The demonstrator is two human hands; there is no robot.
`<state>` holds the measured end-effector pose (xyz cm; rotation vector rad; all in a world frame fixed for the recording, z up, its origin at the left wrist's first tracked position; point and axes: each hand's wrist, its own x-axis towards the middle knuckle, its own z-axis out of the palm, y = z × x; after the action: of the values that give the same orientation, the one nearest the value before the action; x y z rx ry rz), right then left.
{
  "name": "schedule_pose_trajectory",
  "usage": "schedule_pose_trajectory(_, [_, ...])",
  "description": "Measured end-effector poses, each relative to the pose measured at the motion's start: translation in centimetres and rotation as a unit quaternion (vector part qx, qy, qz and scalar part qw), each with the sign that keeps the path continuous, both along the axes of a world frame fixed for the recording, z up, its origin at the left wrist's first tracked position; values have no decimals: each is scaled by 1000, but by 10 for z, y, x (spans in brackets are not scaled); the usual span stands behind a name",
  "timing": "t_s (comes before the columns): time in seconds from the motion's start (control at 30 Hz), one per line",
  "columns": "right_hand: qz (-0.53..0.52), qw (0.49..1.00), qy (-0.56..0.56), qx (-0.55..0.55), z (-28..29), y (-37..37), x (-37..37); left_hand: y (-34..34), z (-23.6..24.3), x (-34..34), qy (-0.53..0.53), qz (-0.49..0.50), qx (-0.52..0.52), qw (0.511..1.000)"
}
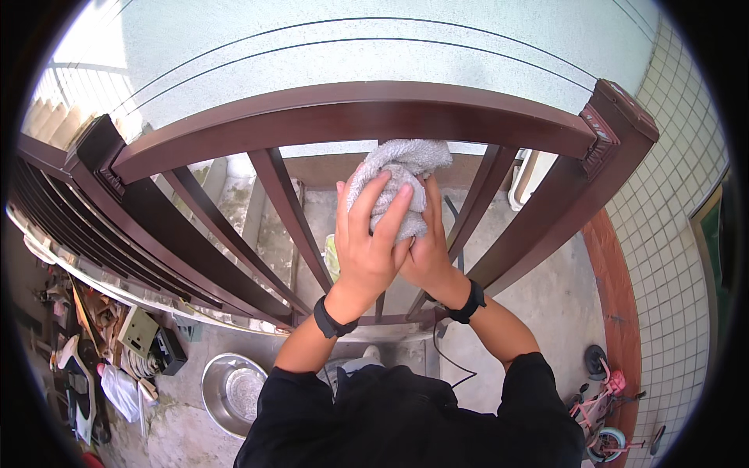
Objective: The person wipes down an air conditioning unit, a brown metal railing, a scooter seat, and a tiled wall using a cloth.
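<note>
While both hands clamp it, grey towel point(398, 183) sits bunched around upright bar, just under brown railing top rail point(351, 117). Left hand point(368, 242) fingers spread over towel front, gripping. Right hand point(427, 249) pressed against towel's right side, fingers wrapped up behind, gripping too. Black wristbands on both wrists. Corner post point(593, 164) right of towel. Metal basin point(234, 390) well below-left of towel, on concrete. Pink child's bicycle point(605, 413) far below-right.

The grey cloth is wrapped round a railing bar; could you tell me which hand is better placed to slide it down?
Probably the left hand: its fingers spread across the front of the grey cloth on the bar. The right hand sits mostly behind it, largely hidden.
</note>
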<state>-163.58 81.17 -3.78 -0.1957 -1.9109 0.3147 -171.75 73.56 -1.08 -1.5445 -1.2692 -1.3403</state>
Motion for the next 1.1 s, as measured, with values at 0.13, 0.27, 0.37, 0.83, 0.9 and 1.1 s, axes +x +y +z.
schedule_pose_trajectory(0.13, [8,998,25,54,-45,14,-16,1,-24,-7,-25,-19,-40,999])
schedule_pose_trajectory(0.27, [123,977,22,-170,-105,8,-15,-9,-62,-5,-60,-56,-76,994])
schedule_pose_trajectory(0.37, [57,994,-61,-72,-145,4,0,-17,-99,-15,-73,-98,-123,985])
schedule_pose_trajectory(0.83, [50,998,-21,-12,-63,-13,12,-7,-79,-13,-279,-294,-204,891])
schedule_pose_trajectory(0.9, [19,999,40,10,-42,-9,7,0,-50,-13,-257,-288,-169,907])
schedule_pose_trajectory(1.1, [375,807,155,-430,-41,-4,5,18,-33,-7,-201,-229,-57,951])
